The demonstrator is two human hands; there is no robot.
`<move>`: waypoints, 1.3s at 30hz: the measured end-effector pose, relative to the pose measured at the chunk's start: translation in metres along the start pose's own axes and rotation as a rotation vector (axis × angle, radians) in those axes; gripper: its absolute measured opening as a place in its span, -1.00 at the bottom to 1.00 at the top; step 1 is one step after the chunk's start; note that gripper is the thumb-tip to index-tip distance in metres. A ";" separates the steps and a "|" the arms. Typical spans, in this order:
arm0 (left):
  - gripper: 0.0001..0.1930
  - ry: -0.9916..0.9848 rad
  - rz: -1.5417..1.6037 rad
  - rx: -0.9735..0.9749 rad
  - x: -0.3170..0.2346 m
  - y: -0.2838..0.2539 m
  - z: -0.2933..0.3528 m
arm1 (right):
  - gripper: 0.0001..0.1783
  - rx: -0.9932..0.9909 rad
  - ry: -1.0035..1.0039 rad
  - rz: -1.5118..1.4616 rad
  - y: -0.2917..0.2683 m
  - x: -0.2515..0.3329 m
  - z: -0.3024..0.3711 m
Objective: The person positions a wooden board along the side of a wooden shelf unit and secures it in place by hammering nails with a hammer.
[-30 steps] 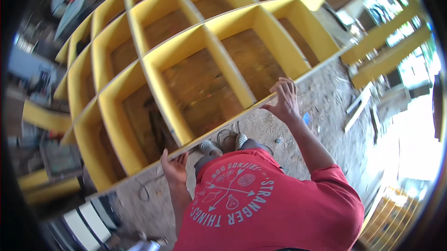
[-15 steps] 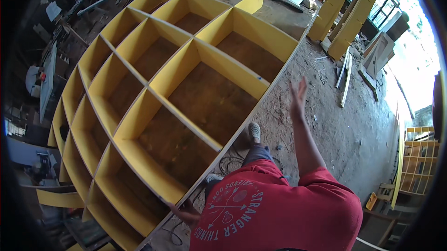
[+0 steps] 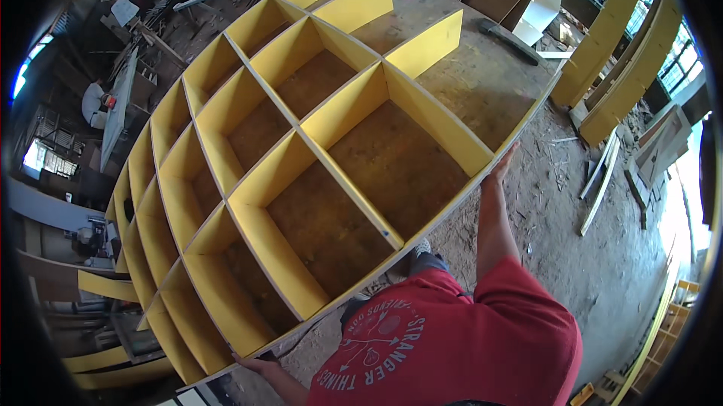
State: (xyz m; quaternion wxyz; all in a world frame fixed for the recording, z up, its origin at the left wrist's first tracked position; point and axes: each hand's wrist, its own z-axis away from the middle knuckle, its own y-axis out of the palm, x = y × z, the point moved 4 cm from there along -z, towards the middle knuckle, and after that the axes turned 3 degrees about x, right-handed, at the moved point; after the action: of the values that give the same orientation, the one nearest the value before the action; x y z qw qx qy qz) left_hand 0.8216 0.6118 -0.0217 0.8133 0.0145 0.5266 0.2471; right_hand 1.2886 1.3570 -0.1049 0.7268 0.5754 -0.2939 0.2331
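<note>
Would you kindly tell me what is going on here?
A person in a red shirt has the left hand and right hand at the near edge of a yellow lattice. It lies over a brown tabletop, with three board ends jutting toward the picture's upper right.

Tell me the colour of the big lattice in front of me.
The lattice is yellow on its broad faces, best seen in the head view.
</note>
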 end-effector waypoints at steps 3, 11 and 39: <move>-0.21 0.003 -0.074 -0.052 0.005 0.011 0.020 | 0.02 0.017 0.009 0.112 -0.019 0.010 -0.004; -0.21 -0.005 -0.089 0.087 0.030 -0.005 -0.047 | 0.04 -0.035 -0.172 0.076 -0.044 0.004 -0.057; -0.11 -0.053 -0.196 0.105 0.012 -0.030 -0.005 | 0.01 0.187 -0.402 0.778 0.071 0.044 0.028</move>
State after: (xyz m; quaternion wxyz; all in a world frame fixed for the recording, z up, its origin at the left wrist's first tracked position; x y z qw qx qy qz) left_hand 0.8327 0.5895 -0.0423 0.8453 0.0118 0.5161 0.1378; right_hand 1.2678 1.3461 -0.0203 0.4582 0.5193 -0.6015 0.3982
